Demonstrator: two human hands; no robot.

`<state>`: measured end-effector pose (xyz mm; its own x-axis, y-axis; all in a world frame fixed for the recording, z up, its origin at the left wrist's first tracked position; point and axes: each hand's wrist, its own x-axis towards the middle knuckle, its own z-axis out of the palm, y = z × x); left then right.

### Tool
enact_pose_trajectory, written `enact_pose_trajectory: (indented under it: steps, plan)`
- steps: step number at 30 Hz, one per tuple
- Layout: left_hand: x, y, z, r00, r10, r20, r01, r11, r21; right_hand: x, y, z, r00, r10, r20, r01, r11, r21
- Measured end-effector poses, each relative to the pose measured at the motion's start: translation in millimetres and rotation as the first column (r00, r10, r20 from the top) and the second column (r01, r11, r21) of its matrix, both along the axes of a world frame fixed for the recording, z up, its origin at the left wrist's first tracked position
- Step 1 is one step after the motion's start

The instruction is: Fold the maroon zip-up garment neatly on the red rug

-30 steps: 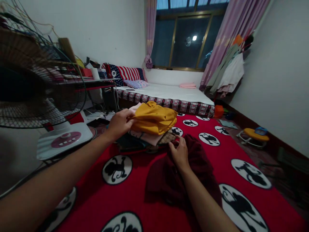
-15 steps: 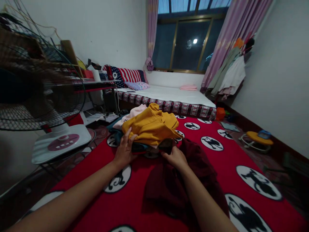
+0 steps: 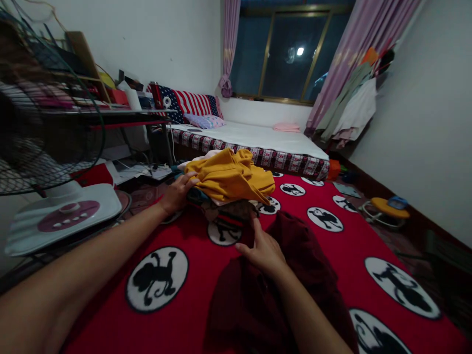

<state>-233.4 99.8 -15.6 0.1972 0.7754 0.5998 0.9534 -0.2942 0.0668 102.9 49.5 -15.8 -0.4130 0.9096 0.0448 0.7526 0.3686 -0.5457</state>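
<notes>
Head view: on the red blanket [image 3: 195, 275], the maroon garment [image 3: 239, 305] lies rumpled nearest me, outside the pile of clothes [image 3: 228, 214], which looks already gathered though uneven, a yellow garment [image 3: 228, 172] on top. My left hand's [image 3: 177, 194] grip meets the pile's left edge, but whether it pinches I cannot tell; my right hand's [image 3: 267, 250] grip is spread near its closest corner.

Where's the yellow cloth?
In the head view, the yellow cloth is near the middle, on top of the clothes pile. The left hand is at its left edge, and the dark red cloth lies nearer the camera, to the right.
</notes>
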Motion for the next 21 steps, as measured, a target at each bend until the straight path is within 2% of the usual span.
enact_pose_trajectory:
  steps: [3,6,10,12,14,16,18,19,20,21]
  plan:
    - [-27.4,19.2,17.9,0.994,0.054,-0.097,-0.064,0.993,-0.096,2.1,-2.6,-2.6,0.997,-0.004,-0.076,0.005,1.0,0.012]
    - [-46.5,31.5,28.6,0.975,0.175,-0.139,-0.192,0.974,-0.118,2.9,-3.0,-4.6,0.99,-0.033,-0.137,0.032,0.999,-0.006]
    - [-56.6,33.1,21.0,0.939,0.315,-0.135,-0.329,0.94,-0.094,1.8,-1.0,-6.3,0.985,-0.037,-0.169,0.037,0.999,0.0]
    - [-59.5,28.3,16.7,0.937,0.301,-0.175,-0.323,0.939,-0.114,1.3,0.0,-7.0,0.983,-0.028,-0.179,0.031,0.999,0.019]
    - [-61.9,20.9,20.9,0.93,0.263,-0.257,-0.31,0.937,-0.16,1.0,0.7,-7.6,0.982,-0.021,-0.19,0.028,0.999,0.032]
    - [-60.4,11.7,37.4,0.901,0.242,-0.36,-0.34,0.91,-0.237,1.1,0.9,-8.2,0.979,-0.02,-0.203,0.029,0.999,0.04]
    - [-49.9,1.8,63.8,0.852,0.289,-0.437,-0.439,0.849,-0.295,1.4,0.9,-9.0,0.974,-0.017,-0.224,0.028,0.999,0.045]
    - [-40.3,-3.2,78.2,0.829,0.334,-0.449,-0.488,0.824,-0.288,1.6,0.9,-9.5,0.971,-0.014,-0.238,0.026,0.999,0.047]
    - [-27.6,-8.0,91.4,0.818,0.377,-0.436,-0.512,0.821,-0.252,1.8,1.1,-10.3,0.968,-0.014,-0.252,0.028,0.998,0.051]
    - [-12.4,-12.7,101.8,0.826,0.405,-0.391,-0.501,0.846,-0.183,2.1,1.3,-11.1,0.964,-0.014,-0.265,0.03,0.998,0.055]
